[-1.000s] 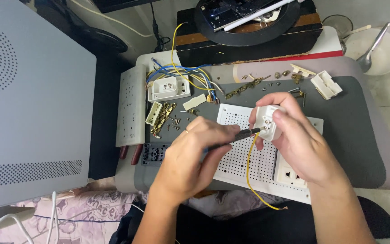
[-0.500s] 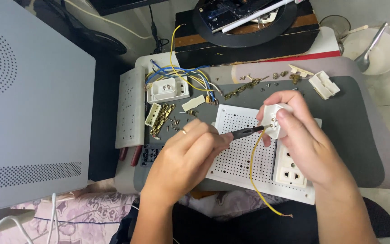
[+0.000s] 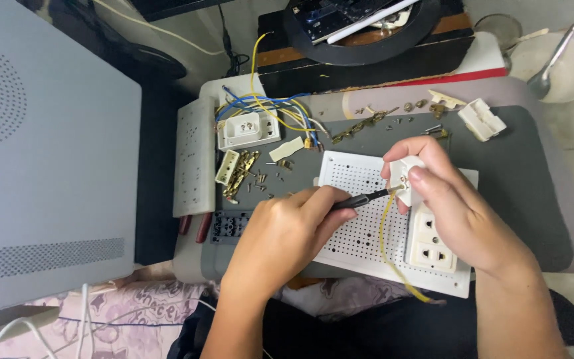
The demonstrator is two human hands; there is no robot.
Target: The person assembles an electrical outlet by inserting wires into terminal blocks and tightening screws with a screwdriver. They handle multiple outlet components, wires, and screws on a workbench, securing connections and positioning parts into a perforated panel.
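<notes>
My left hand (image 3: 287, 233) grips a thin black screwdriver (image 3: 363, 198) whose tip points right into a small white socket part (image 3: 403, 174). My right hand (image 3: 450, 203) holds that socket part above a white perforated panel (image 3: 360, 226). A yellow wire (image 3: 386, 246) hangs from the part and curves down over the panel toward my lap. Two white outlet faces (image 3: 432, 242) sit in the panel just below my right hand.
On the dark grey mat (image 3: 519, 173) lie loose brass contacts and screws (image 3: 360, 123), a white socket with blue and yellow wires (image 3: 250, 128), and a white plastic piece (image 3: 481, 119). A large grey case (image 3: 41, 166) stands at left. A spoon in a bowl (image 3: 556, 63) is far right.
Both hands with the screwdriver and socket part have shifted slightly right over the panel; the grip is unchanged.
</notes>
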